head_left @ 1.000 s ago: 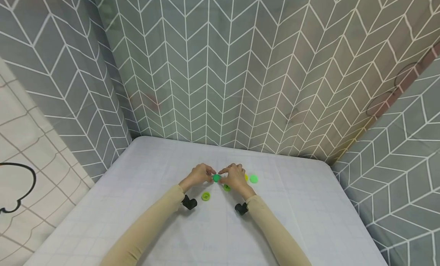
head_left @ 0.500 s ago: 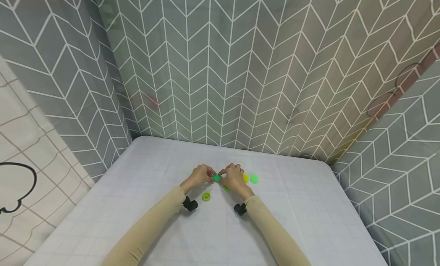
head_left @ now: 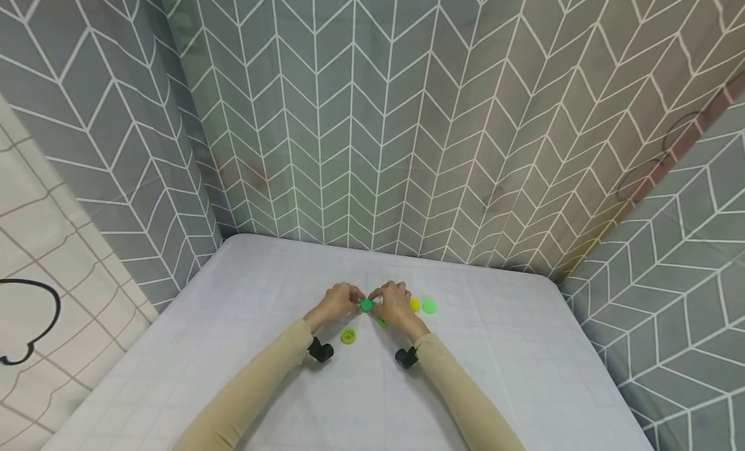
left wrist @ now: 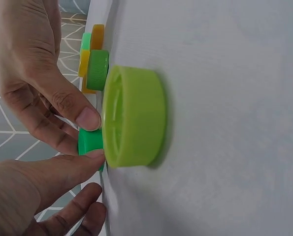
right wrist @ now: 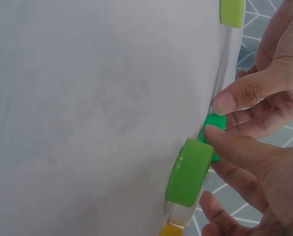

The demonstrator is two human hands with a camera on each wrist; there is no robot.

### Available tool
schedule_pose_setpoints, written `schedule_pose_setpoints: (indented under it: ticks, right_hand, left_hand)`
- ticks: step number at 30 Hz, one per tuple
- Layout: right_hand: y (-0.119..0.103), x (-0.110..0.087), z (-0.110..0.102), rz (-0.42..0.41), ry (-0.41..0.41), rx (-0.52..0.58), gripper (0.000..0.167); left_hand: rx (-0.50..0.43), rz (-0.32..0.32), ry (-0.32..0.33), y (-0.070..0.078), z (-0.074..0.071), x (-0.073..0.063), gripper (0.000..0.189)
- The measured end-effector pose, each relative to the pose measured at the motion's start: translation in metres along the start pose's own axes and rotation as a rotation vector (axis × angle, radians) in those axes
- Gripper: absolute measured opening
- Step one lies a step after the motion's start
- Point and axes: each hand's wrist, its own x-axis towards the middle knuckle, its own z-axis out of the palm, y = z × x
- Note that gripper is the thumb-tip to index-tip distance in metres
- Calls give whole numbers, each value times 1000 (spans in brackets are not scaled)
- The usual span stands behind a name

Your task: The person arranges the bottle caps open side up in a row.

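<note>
A small emerald-green bottle cap [head_left: 366, 305] is between my two hands, close over the white-covered table. My left hand [head_left: 337, 302] pinches it from the left; in the left wrist view the left thumb lies along the cap's near edge. From the other side my right hand [head_left: 394, 304] pinches it between thumb and fingers. A larger lime-green cap [left wrist: 136, 116] stands in front of the left hand. Below the right hand, a ribbed green cap [right wrist: 189, 172] is partly covered in the head view. Something white [right wrist: 181, 214] lies just beyond that one.
To the right of the right hand lie a yellow cap [head_left: 415, 305] and a mint-green cap [head_left: 429, 305]. Black wrist cameras hang under both sleeves, close to the tabletop [head_left: 372, 399]. A patterned curtain [head_left: 372, 147] borders the table's far edge.
My right hand has shifted slightly left, so the yellow cap shows fully and the ribbed green cap less. Both hands keep hold of the emerald-green cap, which stays nearly in place.
</note>
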Motion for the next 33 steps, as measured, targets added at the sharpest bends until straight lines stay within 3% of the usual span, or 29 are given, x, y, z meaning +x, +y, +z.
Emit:
schedule_pose_setpoints:
  ticks: [8, 13, 19, 27, 33]
  right_hand:
    - [2, 0, 0, 4, 2, -9, 24]
    - [4, -2, -3, -12, 0, -7, 26]
    - [4, -7, -11, -47, -27, 147, 30]
    - [5, -9, -14, -44, -13, 220, 26]
    - [4, -11, -16, -62, 9, 258, 18]
  left_hand:
    - [-31, 16, -3, -1, 1, -1, 24]
    - [-124, 68, -27, 0, -1, -3, 23]
    - [-215, 87, -18, 4, -2, -5, 21]
    - [-186, 150, 49, 5, -4, -6, 23]
    - [-200, 166, 56, 6, -6, -8, 20]
